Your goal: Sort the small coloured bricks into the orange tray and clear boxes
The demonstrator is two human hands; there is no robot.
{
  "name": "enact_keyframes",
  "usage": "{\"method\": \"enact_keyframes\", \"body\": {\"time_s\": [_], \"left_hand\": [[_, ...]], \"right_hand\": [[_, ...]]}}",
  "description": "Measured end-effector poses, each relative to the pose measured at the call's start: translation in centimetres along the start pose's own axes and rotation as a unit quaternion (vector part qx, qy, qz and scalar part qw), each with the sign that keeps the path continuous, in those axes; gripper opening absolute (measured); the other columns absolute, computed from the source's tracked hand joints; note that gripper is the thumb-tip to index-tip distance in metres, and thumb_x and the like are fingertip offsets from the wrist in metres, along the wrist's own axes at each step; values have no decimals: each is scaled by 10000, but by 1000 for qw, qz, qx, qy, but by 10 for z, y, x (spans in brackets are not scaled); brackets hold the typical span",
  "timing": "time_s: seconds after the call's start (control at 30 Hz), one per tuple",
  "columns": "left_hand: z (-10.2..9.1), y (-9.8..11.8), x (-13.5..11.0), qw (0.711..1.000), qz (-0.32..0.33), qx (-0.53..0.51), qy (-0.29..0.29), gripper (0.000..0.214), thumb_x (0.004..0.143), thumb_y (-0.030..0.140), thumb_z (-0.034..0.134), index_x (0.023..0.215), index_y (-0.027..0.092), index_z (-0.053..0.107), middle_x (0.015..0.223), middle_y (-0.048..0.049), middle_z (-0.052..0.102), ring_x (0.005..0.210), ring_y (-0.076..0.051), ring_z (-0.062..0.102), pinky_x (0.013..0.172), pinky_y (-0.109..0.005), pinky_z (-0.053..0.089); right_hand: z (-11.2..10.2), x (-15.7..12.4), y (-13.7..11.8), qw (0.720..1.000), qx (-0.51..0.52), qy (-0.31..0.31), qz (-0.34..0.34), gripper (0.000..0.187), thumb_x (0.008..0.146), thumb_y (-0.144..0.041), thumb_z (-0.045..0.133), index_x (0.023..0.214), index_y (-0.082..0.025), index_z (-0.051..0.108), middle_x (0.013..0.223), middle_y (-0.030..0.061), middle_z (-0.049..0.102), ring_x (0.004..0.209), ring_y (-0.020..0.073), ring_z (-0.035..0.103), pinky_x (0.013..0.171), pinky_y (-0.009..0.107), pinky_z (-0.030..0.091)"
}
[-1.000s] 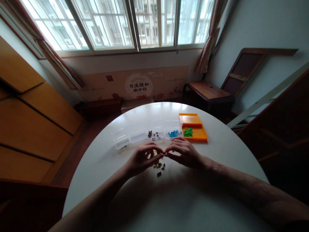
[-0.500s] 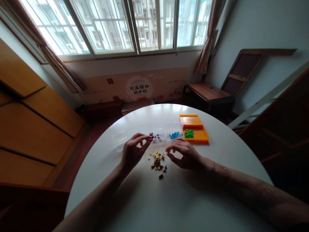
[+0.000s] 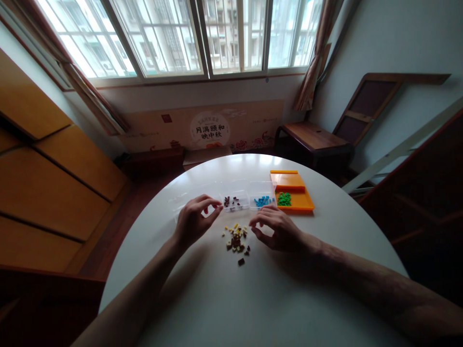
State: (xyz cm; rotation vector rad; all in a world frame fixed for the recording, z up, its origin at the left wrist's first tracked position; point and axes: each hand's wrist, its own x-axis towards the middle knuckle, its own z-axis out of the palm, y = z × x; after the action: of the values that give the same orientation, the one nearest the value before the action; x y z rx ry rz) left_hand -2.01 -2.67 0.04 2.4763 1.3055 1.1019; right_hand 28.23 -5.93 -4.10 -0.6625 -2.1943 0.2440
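My left hand (image 3: 197,217) hovers at the left end of a clear plastic box (image 3: 237,208), beside a compartment holding dark brown toy bricks (image 3: 231,201). Its thumb and index fingertips are slightly apart, with nothing visible between them. My right hand (image 3: 278,229) is held over the table, just right of a loose pile of brown, cream and yellow bricks (image 3: 237,239). Its fingers are curled, and a gap shows between thumb and fingers. Blue bricks (image 3: 263,201) lie in another compartment, behind my right hand. One dark brick (image 3: 241,262) lies apart, in front of the pile.
An orange tray (image 3: 304,200) with green bricks (image 3: 284,198) stands on the round white table (image 3: 202,299), right of the clear box. Beyond the table are a wooden chair (image 3: 313,135) and a window. Orange-brown cabinets (image 3: 39,193) are at the left.
My left hand has drawn back left from above the dark brown bricks, leaving more of that compartment in view. My right hand has hardly moved.
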Motion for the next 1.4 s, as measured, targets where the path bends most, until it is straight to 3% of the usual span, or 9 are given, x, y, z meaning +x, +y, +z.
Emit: {"method": "enact_keyframes", "body": {"time_s": [0.1,0.27,0.43,0.7,0.93,1.27,1.4], "left_hand": [[-2,-1,0,994,47,-63,-79,107,1011,286,752,983,218,830,933,-41,771,686,-118,617,674,-251,515],[-9,5,-5,952,95,-153,-249,81,982,264,760,1000,209,817,954,-57,776,718,-121,640,655,-235,512],[-14,12,-7,928,85,-146,-331,130,931,313,828,1034,234,819,981,-35,788,746,-123,665,672,-231,507],[-6,15,-8,933,112,-151,-306,87,963,286,822,1039,245,827,1044,-40,813,869,-145,761,777,-232,559],[-1,16,-10,945,127,-107,-283,75,969,196,757,1001,246,803,1011,-22,810,823,-134,750,746,-234,544],[6,17,-12,955,151,-53,-249,126,958,369,831,1013,257,816,991,-18,798,787,-149,744,713,-266,528],[7,15,-11,954,156,-59,-248,84,1000,333,786,1038,266,821,1003,-18,800,790,-137,744,711,-263,530]], "right_hand": [[0,0,0,1000,0,-4,-1,76,999,-182,656,1046,-235,680,898,12,773,807,194,713,901,385,516],[0,-1,0,1000,-7,-14,-2,70,994,-180,661,1024,-238,687,896,18,775,837,206,716,897,377,517],[-1,1,-1,1000,-4,-18,-8,69,996,-179,661,1025,-235,690,892,19,774,825,202,712,893,374,523],[-1,1,-1,1000,2,-19,-4,62,993,-183,679,1017,-238,695,895,23,779,832,204,716,898,374,532],[-1,0,-1,1000,2,-24,-4,66,1001,-188,669,1028,-241,697,913,24,786,847,210,717,902,385,532],[0,-1,0,1000,1,-25,-9,71,994,-183,664,1026,-240,692,907,26,793,844,212,724,887,387,542],[1,-1,1,1000,4,-28,-7,80,999,-179,657,1034,-242,691,937,27,802,859,211,733,897,389,549]]}}
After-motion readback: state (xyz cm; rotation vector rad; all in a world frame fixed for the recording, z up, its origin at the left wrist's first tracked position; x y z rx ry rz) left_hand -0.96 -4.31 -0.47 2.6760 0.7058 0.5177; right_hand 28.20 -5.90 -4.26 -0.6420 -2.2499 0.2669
